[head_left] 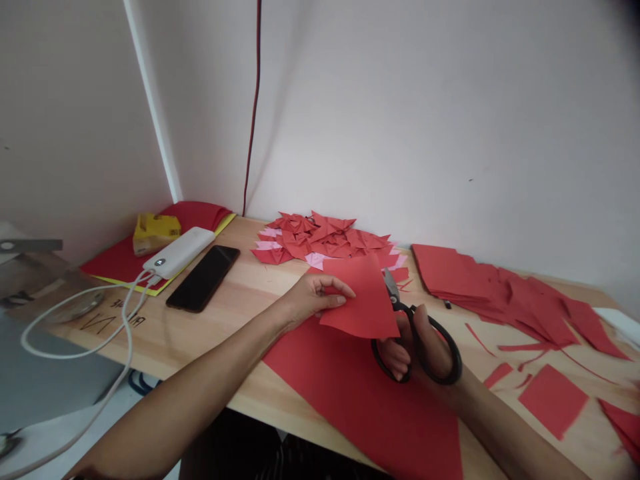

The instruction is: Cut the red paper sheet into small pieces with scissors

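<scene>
My left hand pinches a piece of red paper between thumb and fingers, holding it up over the table. In my right hand is a pair of black-handled scissors, with fingers and thumb through the loops. The scissor blades stand at the right edge of the held paper, partly hidden; I cannot tell how far apart they are. Beneath both hands a large red sheet lies on the table and reaches past its front edge.
Folded red and pink paper pieces are heaped by the wall. Stacked red sheets, paper strips and a small red square lie to the right. On the left are a black phone, a white power bank with cables and a yellow packet.
</scene>
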{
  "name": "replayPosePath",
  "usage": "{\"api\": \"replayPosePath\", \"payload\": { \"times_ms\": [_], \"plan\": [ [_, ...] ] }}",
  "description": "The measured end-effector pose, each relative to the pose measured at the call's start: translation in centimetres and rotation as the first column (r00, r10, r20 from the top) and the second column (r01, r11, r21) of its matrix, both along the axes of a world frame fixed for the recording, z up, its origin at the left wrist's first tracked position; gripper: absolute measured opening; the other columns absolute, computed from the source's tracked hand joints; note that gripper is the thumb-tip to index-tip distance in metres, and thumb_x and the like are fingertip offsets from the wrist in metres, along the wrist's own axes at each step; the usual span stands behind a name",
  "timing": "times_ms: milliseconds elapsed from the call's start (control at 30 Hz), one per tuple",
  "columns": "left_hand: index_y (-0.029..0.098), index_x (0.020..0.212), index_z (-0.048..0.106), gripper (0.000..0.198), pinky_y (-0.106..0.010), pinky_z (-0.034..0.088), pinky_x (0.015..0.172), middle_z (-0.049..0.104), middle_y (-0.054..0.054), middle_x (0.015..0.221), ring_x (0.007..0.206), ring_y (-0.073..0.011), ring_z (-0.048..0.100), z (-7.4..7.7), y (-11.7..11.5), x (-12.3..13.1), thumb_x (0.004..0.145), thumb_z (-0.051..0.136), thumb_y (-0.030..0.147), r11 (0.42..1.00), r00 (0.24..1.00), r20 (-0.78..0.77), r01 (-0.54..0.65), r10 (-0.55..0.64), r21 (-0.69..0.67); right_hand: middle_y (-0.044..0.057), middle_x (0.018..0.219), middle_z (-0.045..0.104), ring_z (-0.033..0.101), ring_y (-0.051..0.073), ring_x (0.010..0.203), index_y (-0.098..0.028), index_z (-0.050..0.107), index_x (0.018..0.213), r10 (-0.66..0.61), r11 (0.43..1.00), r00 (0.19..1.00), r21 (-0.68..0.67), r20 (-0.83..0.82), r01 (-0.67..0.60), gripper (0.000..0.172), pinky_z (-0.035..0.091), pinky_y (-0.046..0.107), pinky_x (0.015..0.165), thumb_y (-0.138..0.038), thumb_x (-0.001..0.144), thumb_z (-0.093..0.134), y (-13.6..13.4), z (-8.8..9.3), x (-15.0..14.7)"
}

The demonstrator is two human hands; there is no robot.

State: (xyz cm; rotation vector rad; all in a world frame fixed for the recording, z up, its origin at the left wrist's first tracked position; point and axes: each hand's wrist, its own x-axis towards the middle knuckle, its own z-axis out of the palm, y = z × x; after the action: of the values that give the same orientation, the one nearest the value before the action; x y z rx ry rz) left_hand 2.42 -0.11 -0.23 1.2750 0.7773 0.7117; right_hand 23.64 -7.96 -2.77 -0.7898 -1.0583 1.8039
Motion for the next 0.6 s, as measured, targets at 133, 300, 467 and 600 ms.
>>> {"api": "replayPosePath", "payload": {
  "times_ms": [133, 300, 467, 600],
  "plan": [
    [0.013, 0.086, 0.072, 0.02, -0.019, 0.02, 0.043, 0.052, 0.005, 0.053, 0.043, -0.0039, 0.035, 0.1, 0.0, 0.0, 0.071, 0.075, 0.025, 1.0, 1.0, -0.017, 0.0, 0.0, 0.02, -0.007, 0.044, 0.034, 0.033, 0.009, 0.035, -0.019, 0.054, 0.065, -0.004, 0.998, 0.999, -0.057, -0.05, 0.001, 0.063, 0.036, 0.021, 0.034, -0.081, 0.077, 0.045, -0.1, 0.0, 0.1],
    [0.013, 0.087, 0.072, 0.019, -0.019, 0.02, 0.043, 0.048, 0.006, 0.05, 0.042, -0.0038, 0.032, 0.1, 0.1, -0.2, 0.073, 0.074, 0.025, 0.996, 0.999, -0.038, 0.016, -0.013, 0.089, -0.005, 0.043, 0.035, 0.037, 0.01, 0.036, -0.019, 0.05, 0.057, 0.091, 0.996, 0.995, -0.019, -0.043, -0.092, 0.068, 0.036, 0.022, 0.037, -0.083, 0.077, 0.039, 0.1, 0.0, 0.3],
    [0.012, 0.086, 0.073, 0.02, -0.02, 0.02, 0.043, 0.051, 0.005, 0.053, 0.043, -0.004, 0.033, 0.1, 0.0, -0.2, 0.072, 0.074, 0.026, 0.997, 0.999, -0.045, 0.009, -0.006, 0.071, -0.002, 0.053, 0.045, 0.048, 0.012, 0.046, -0.017, 0.057, 0.067, 0.101, 0.994, 0.993, -0.025, -0.067, -0.103, 0.07, 0.042, 0.025, 0.047, -0.083, 0.079, 0.036, -0.2, 0.5, 0.3],
    [0.013, 0.086, 0.073, 0.02, -0.02, 0.02, 0.043, 0.051, 0.005, 0.053, 0.044, -0.0038, 0.033, 0.2, 0.1, -0.4, 0.071, 0.076, 0.026, 0.999, 0.999, -0.018, 0.028, -0.027, 0.046, -0.003, 0.053, 0.043, 0.047, 0.012, 0.046, -0.015, 0.06, 0.074, 0.143, 0.986, 0.982, -0.063, -0.122, -0.151, 0.069, 0.043, 0.025, 0.049, -0.081, 0.079, 0.039, -0.6, 1.0, 0.7]
  ]
}}
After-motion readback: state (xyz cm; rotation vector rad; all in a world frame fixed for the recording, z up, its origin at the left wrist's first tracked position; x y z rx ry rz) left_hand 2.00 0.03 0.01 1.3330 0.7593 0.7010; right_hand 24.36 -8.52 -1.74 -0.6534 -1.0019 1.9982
